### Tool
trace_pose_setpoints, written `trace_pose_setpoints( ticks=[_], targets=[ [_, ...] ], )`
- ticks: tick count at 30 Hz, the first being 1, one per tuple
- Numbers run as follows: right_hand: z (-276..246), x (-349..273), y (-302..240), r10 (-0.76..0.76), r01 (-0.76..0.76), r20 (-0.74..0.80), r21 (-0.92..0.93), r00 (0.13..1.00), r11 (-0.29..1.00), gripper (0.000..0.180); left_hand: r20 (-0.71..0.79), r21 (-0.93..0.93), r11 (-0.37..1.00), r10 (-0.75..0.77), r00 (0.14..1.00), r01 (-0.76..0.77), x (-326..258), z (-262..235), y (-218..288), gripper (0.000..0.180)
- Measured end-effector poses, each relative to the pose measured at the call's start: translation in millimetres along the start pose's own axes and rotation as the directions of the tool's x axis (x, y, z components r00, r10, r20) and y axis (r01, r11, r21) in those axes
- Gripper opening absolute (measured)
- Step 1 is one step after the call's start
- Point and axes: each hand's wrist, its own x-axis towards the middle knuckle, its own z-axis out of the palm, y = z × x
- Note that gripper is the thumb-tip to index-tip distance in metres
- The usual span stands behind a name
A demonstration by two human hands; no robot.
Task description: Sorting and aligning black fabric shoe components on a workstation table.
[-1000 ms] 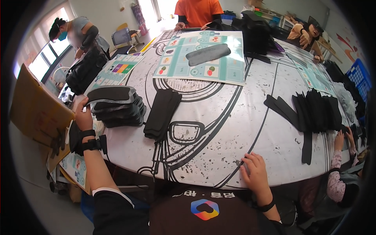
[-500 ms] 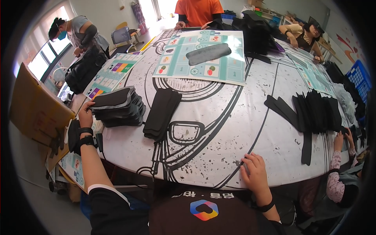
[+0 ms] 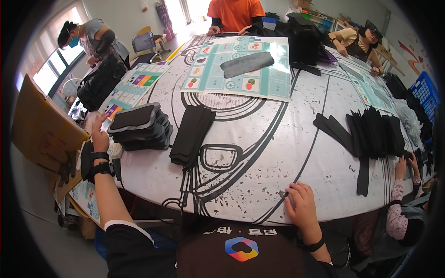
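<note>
My left hand (image 3: pixel 100 134) is at the left side of a stack of black pads with grey edges (image 3: pixel 134 119). It holds nothing, and its index finger stretches away from me past the stack's left end. Just right of that stack lies a second, lower pile of flat black strips (image 3: pixel 191 134). My right hand (image 3: pixel 302 202) rests at the near edge of the table with its fingers loosely bent and a little apart. Nothing can be made out in it, though its palm side is partly hidden.
A teal printed sheet (image 3: pixel 199 69) bears one grey pad (image 3: pixel 248 64). Black strips (image 3: pixel 375 132) stand bunched at the right, near another person's hands (image 3: pixel 404 164). A cardboard box (image 3: pixel 46 120) is at the left. A person in orange (image 3: pixel 236 16) is across the table (image 3: pixel 259 153).
My left hand has come off the left end of the top pad, its fingers now stretched out beside the stack. My right hand has stayed in place.
</note>
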Motion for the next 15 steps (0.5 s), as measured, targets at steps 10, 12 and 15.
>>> trace_pose_setpoints(
  ticks=[10,12,15],
  targets=[
    [0.2,0.9,-0.2,0.008,-0.008,-0.003,-0.005,1.0,1.0,0.023,0.345,0.227,0.939,0.169,0.923,-0.257,1.5,38.5,55.2,0.044],
    [0.8,0.5,-0.2,0.001,-0.001,-0.006,-0.002,1.0,1.0,0.023,0.292,0.335,0.904,0.167,0.942,-0.264,-1.3,44.8,57.9,0.047],
    [-0.8,1.2,-1.7,-0.006,0.006,-0.009,-0.021,1.0,1.0,0.023,0.449,0.285,0.947,0.005,0.894,-0.149,0.9,43.2,66.2,0.047]
  ],
)
